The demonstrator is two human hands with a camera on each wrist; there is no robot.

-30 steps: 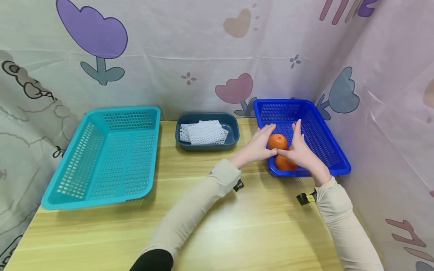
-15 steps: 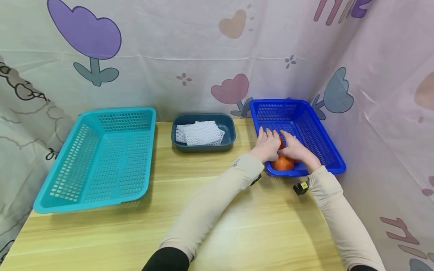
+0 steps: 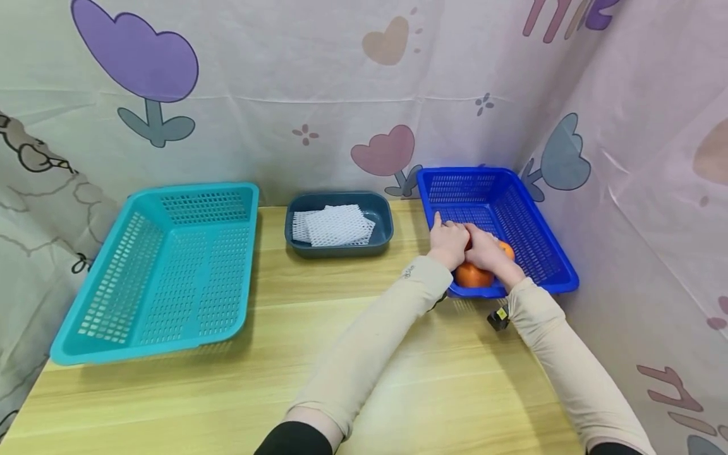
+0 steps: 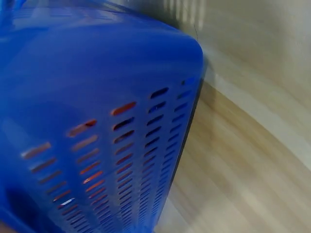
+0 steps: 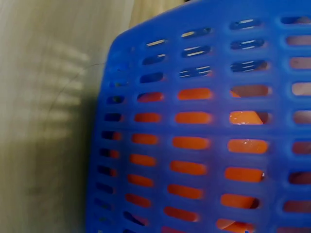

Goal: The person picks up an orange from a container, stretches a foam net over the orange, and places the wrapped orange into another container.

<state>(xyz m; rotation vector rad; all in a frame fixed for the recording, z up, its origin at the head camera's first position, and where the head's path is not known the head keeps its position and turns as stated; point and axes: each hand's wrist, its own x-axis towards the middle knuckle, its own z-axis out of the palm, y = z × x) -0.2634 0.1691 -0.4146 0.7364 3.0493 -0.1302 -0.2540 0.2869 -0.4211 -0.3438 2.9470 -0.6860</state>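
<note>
LH, RH by oranges, nr bskt rim.

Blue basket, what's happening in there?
Someone's left hand and right hand are close together in the near part of the blue basket, right by some round orange fruit. The hands hide what the fingers are doing, so I can't tell if they hold one. White mesh lies in the dark tray, and the turquoise basket stands on the other side.

Pale curtain printed with flowers and hearts, light wood-grain table
</note>
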